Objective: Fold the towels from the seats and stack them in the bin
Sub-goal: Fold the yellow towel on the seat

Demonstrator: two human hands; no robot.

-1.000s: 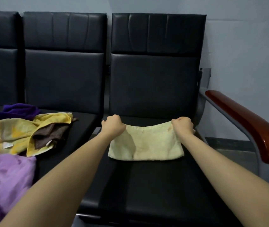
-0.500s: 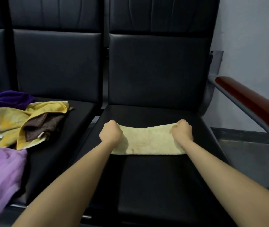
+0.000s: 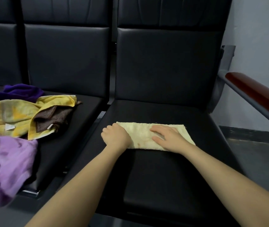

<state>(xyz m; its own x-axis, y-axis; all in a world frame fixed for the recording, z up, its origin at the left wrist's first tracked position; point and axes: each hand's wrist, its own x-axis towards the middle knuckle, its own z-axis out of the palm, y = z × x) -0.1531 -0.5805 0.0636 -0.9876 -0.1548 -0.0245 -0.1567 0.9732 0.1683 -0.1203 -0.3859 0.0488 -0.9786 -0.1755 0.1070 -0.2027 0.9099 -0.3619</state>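
A pale cream towel (image 3: 141, 135), folded into a narrow band, lies flat on the right black seat (image 3: 163, 169). My left hand (image 3: 116, 136) grips the towel's left end with curled fingers. My right hand (image 3: 167, 135) lies flat on the towel's right half, fingers straight and pointing left. On the middle seat sits a loose heap: a yellow towel (image 3: 20, 115), a brown towel (image 3: 51, 118), a dark purple towel (image 3: 19, 92) and a lilac towel (image 3: 7, 158) that hangs over the front edge. No bin is in view.
Black padded backrests (image 3: 166, 63) rise behind the seats. A red-brown armrest on a grey metal frame (image 3: 258, 97) stands to the right of the right seat. Beyond it are grey floor and a pale wall.
The towel went from held up by its top corners to lying flat on the seat as a narrower band. My right hand let go of its corner and now lies flat on the cloth.
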